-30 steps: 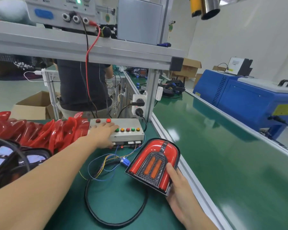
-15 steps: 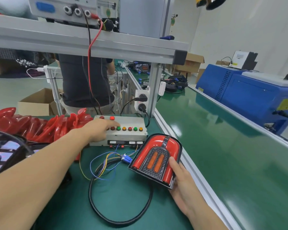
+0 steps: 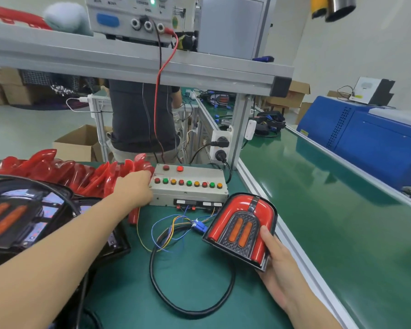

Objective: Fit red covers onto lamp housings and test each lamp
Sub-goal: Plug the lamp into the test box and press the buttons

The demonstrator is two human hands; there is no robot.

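A lamp [image 3: 241, 227] with a red cover in a black housing and two orange bars is tilted up off the green bench. My right hand [image 3: 274, 264] holds it at its lower right edge, thumb on the face. A blue connector [image 3: 199, 226] with coloured wires joins it to the grey button box [image 3: 195, 193]. My left hand [image 3: 134, 188] rests against the box's left end, beside the first red button; its fingertips are hidden. A row of loose red covers [image 3: 64, 172] stands at the left. Another black lamp housing [image 3: 17, 217] lies in the left foreground.
A thick black cable [image 3: 192, 312] loops on the bench in front of the box. A green conveyor belt [image 3: 330, 210] runs along the right, with a blue machine [image 3: 370, 141] beyond it. An aluminium shelf [image 3: 128, 60] carries a power supply overhead. Another person stands behind the bench.
My left hand has slid left along the button box, from over the button row to its left end. The lamp stays in my right hand.
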